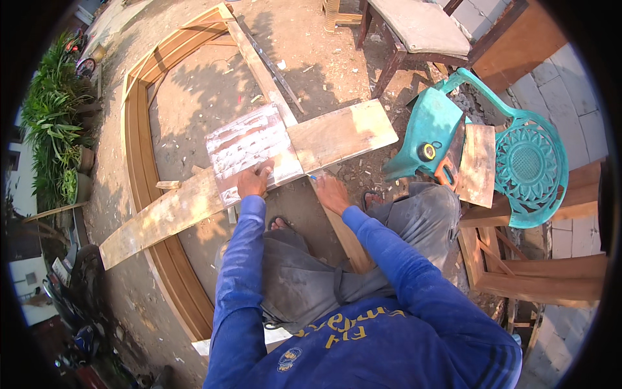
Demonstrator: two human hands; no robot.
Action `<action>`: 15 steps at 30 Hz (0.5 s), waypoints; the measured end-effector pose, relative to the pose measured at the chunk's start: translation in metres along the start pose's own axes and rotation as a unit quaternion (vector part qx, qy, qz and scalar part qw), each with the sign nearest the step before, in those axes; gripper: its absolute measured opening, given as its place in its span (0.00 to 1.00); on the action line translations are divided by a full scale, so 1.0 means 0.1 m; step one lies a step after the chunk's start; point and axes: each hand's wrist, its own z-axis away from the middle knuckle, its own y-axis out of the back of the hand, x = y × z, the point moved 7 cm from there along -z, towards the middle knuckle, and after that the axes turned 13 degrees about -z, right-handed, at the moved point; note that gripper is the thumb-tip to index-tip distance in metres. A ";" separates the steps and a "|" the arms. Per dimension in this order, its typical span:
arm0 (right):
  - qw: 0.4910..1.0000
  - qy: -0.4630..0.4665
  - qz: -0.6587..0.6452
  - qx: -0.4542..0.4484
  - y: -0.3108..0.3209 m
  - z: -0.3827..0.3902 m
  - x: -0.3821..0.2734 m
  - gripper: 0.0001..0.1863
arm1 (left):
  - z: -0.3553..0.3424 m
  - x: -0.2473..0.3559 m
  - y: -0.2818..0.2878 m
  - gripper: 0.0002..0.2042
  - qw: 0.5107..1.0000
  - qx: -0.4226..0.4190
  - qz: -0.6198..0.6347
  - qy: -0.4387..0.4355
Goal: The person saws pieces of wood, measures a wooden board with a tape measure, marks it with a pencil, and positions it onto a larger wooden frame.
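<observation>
A square panel (249,146) streaked with white and reddish-brown lies across a long wooden plank (162,223). My left hand (254,181) rests on the panel's near part, fingers spread against its surface. In my right hand (331,194), just beyond the panel's near right corner, is a slim blue pen (313,177), pinched with its tip by the board edge. A shorter-looking board stretch (343,135) runs on to the right of the panel. Beneath, a narrow wooden beam (346,240) runs from between my legs toward the far side.
A large brown wooden frame (139,136) lies on the dirt at left. To the right, a green plastic chair (424,123) bears a yellow tape measure (426,152), a handsaw (447,170) and a board (479,162). A cushioned wooden chair (421,26) stands behind. Another wooden frame (538,285) sits at right.
</observation>
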 end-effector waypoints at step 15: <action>0.980 -0.131 -0.143 0.039 -0.32 -0.89 -0.31 0.39 | -0.49 -1.41 0.06 0.53 0.974 0.099 0.096 0.181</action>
